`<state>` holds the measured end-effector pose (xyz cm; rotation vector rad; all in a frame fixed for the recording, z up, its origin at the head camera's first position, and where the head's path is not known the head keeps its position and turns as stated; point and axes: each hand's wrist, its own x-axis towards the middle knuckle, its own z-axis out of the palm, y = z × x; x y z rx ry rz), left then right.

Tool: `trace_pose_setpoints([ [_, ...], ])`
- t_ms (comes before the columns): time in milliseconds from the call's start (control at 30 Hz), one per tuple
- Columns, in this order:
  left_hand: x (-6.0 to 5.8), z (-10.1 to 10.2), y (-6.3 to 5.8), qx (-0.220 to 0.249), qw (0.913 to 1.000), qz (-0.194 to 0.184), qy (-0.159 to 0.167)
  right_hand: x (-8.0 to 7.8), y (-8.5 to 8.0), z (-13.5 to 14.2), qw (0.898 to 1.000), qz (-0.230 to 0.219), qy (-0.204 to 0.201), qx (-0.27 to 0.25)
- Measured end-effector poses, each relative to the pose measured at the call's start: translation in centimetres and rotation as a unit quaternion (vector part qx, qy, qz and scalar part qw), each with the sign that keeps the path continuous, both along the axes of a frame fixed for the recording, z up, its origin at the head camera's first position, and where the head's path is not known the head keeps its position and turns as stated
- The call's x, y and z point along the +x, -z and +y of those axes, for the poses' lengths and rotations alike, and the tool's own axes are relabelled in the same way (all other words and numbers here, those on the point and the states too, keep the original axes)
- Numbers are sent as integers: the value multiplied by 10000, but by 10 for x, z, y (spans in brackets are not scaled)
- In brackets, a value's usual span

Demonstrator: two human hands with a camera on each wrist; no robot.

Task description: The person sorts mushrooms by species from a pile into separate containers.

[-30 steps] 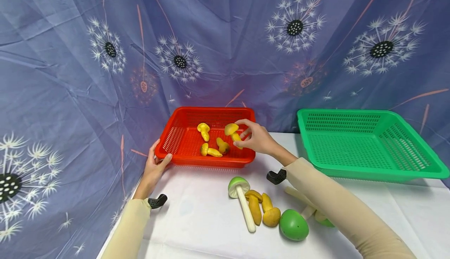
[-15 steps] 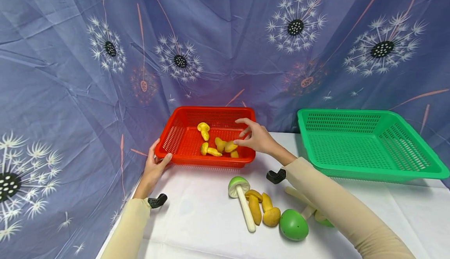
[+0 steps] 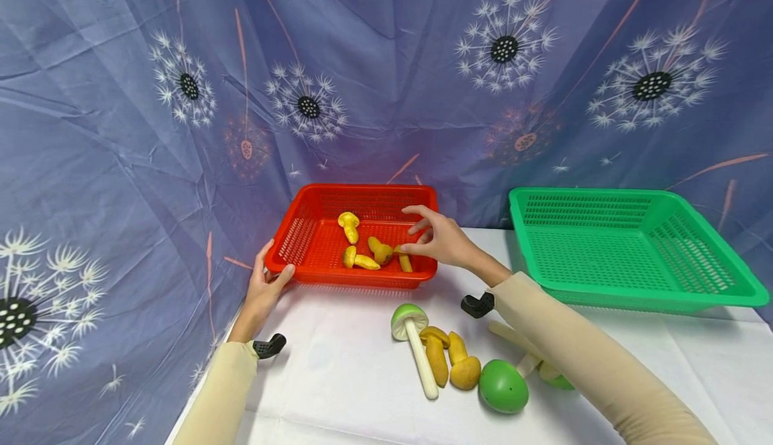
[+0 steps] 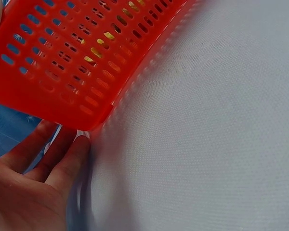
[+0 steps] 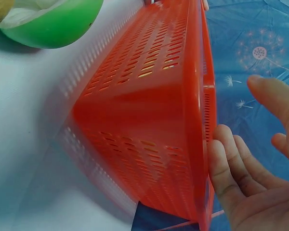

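Observation:
My left hand (image 3: pixel 264 290) holds the front left corner of a red plastic basket (image 3: pixel 344 276), thumb at the rim and fingers around the outside, which the left wrist view shows near the corner's underside. Over the basket's right end hangs my right hand (image 3: pixel 443 240), thumb and fingers parted with nothing between them. Just below its thumb a yellow toy mushroom (image 3: pixel 405 263) lies in the basket, its cap partly hidden. More yellow mushrooms (image 3: pixel 360 259) lie to the left on the basket floor. In the right wrist view the fingers (image 5: pixel 226 163) are right at the basket's rim.
A green basket (image 3: pixel 616 297) stands to the right. In front of the red basket lie a green-capped mushroom (image 3: pixel 421 358), brown-yellow mushrooms (image 3: pixel 465 370) and a green cap (image 3: pixel 504 386). The right sleeve partly covers more mushrooms. A blue dandelion-print cloth (image 3: pixel 386 96) hangs behind.
My right hand has let go of the yellow mushroom, which has dropped into the basket beside the others. The fingers have parted; my left hand stays at the corner.

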<state>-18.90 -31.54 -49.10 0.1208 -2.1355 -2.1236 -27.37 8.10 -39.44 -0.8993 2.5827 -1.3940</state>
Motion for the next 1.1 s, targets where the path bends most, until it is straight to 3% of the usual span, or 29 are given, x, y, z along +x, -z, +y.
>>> trace_pose_setpoints([
  [367, 1, -1, -3, -77, 10000, 25, -30, 20, -6, 16, 9991, 126, -400, 85],
  [600, 0, -1, -1, -53, 10000, -33, -7, 45, -7, 31, 9970, 315, -684, 190],
  [900, 0, -1, -1, 136, 9999, -13, 25, 77, 4, 56, 9902, 171, -1320, 421],
  [1100, 0, 0, 0, 118, 9999, -13, 41, 93, 18, 73, 9836, -239, -1627, 739],
])
